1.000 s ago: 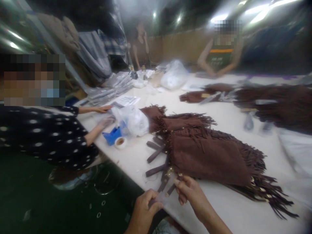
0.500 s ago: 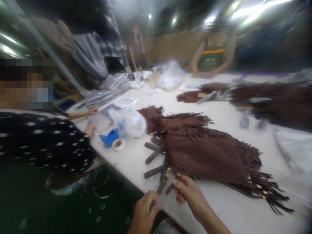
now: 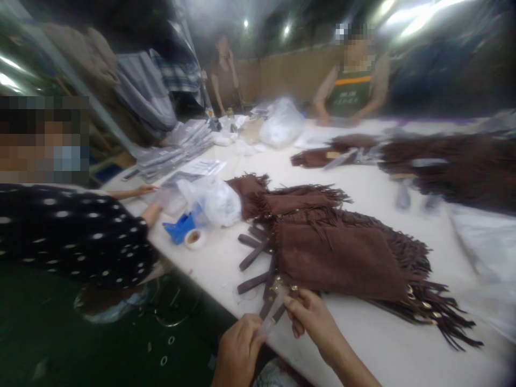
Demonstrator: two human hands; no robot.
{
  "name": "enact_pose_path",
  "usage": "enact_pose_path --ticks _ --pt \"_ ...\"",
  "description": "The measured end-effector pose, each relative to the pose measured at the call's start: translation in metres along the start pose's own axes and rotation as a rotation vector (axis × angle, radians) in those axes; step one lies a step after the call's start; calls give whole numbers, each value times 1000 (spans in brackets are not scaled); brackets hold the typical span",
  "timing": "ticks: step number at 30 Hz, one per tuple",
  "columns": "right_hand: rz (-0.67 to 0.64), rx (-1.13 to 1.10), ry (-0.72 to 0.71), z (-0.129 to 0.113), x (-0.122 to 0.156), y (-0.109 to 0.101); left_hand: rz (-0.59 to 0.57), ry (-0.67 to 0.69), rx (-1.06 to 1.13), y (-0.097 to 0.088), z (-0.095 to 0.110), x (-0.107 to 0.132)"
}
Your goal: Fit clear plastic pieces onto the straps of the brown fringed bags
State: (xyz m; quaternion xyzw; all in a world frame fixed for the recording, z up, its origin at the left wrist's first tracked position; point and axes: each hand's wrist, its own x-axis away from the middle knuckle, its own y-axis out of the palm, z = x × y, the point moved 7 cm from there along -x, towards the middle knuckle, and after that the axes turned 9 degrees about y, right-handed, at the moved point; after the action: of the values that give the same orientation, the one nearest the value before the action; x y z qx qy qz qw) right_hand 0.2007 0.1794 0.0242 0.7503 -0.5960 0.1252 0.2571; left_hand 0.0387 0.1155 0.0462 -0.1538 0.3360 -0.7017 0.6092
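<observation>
A stack of brown suede fringed bags (image 3: pixel 338 252) lies on the white table (image 3: pixel 387 344) in front of me. Several dark straps (image 3: pixel 253 255) with gold buckles stick out of its left side. My left hand (image 3: pixel 238 352) and my right hand (image 3: pixel 308 317) are at the table's near edge, both pinched on the end of one strap (image 3: pixel 274 312) and a small clear piece on it. What the clear piece is stays too blurred to name.
A person in a dotted dark top (image 3: pixel 76 231) sits at my left, hands by a white plastic bag (image 3: pixel 217 201), a blue tape dispenser (image 3: pixel 179 228) and a tape roll (image 3: pixel 194 238). More brown bags (image 3: pixel 451 166) lie at the far right. Two people stand at the far end.
My hands stay pinched on the strap end with only slight shifts. The person at my left has drawn the hands back a little from the plastic bag.
</observation>
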Motion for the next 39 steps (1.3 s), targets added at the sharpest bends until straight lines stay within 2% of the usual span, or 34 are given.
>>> enact_pose_path --ticks 5,10,16,22,25,29,32,35,37,39 --pt "9 -11 -7 0 0 1 14 134 -156 0 7 2" --pt "1 0 15 2 1 0 84 268 -238 0 16 2" --pt "23 40 -10 3 -2 -2 82 305 -290 2 19 0" --pt "4 -19 -6 4 -1 0 86 340 -285 4 19 3" --pt "-16 -19 7 3 1 0 77 248 -168 1 16 0" --pt "-49 10 11 3 1 -1 55 -41 86 5 2 -3" --pt "-62 37 4 3 1 -1 72 -333 430 22 -16 2" --pt "-67 54 13 5 -1 -1 71 -535 870 48 -27 8" --pt "-65 61 28 8 -2 -2 59 -609 1003 58 -29 9" --pt "-61 75 41 11 -4 -4 39 -647 1020 63 -29 6"
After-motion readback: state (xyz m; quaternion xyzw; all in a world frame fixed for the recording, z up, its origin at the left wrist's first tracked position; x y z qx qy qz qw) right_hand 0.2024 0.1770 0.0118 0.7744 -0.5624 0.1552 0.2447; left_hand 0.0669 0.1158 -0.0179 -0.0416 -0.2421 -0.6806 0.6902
